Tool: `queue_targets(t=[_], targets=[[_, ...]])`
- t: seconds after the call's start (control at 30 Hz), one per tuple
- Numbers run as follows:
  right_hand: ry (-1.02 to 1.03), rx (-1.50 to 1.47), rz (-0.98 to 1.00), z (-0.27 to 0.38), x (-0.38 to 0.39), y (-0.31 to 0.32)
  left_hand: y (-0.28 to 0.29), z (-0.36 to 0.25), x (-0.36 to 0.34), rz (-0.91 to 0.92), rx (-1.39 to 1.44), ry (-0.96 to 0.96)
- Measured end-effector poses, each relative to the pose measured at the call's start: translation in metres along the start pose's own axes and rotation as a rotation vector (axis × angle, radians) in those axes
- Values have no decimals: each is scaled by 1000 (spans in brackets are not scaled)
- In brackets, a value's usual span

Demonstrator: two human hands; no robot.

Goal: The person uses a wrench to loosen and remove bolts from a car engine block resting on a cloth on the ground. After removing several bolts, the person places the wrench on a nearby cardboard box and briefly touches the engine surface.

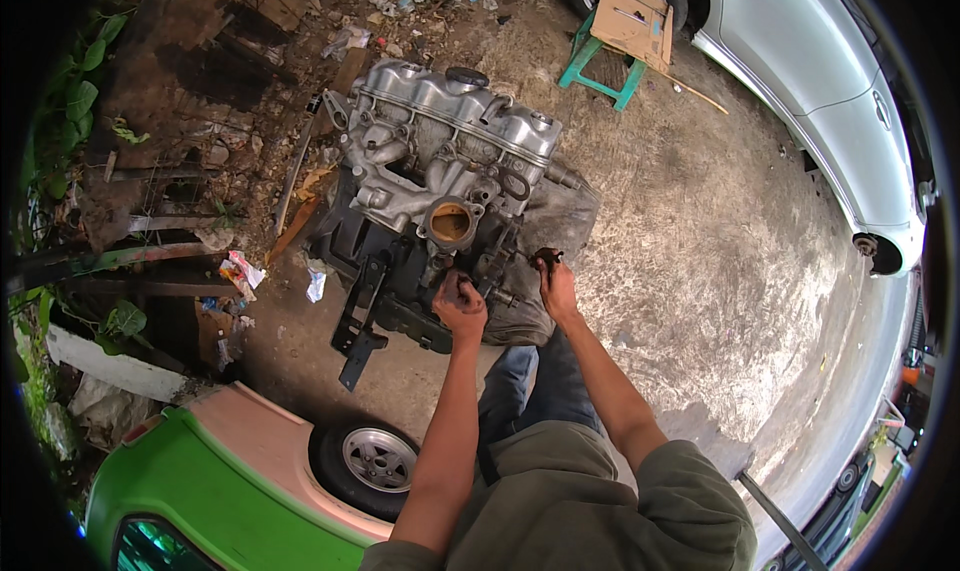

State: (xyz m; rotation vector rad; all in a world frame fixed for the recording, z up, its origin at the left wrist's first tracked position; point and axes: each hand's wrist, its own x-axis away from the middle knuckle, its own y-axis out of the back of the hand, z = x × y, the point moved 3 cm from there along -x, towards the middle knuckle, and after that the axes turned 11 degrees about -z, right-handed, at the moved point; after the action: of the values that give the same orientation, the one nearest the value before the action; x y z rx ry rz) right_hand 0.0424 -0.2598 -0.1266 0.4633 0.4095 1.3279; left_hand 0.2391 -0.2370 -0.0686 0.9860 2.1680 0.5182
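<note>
Seen from above: a bare metal engine (435,176), standing on a concrete floor (690,231), with a round bore (452,221) facing up near the engine's middle. At the engine's near edge, left hand (462,303) curled narrow, fingers darkened with grime; cannot tell if holding anything or touching metal. Beside the engine's near right side, right hand (556,286), closed around a small dark part (547,258) in a pinch of thumb and fingers. At the engine's near left corner, a black bracket (362,316) jutting outward. Beyond the engine to the right, a green stool (602,66) bearing cardboard (630,21); farther right, a silver car (800,61).

For careful handling, as a judgement: pinch the dark part firmly, allowing for slip from grime. Wipe the fingers for better feel. Brace the left hand lightly against the engine for steadiness. Hold small pieces clear of the upturned bore, guarding against a drop inside. Mind the bracket, possibly sharp along its edges.
</note>
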Motion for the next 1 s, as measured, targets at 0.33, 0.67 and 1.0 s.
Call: queue_targets(t=[0.33, 0.67, 1.0], targets=[[-44, 92, 115, -7, 0, 0, -1, -2, -2, -49, 2, -45], [212, 112, 124, -18, 8, -5, 0, -1, -2, -2, 17, -5], [-1111, -993, 376, -101, -41, -64, 0, 1, 0, 20, 37, 18]])
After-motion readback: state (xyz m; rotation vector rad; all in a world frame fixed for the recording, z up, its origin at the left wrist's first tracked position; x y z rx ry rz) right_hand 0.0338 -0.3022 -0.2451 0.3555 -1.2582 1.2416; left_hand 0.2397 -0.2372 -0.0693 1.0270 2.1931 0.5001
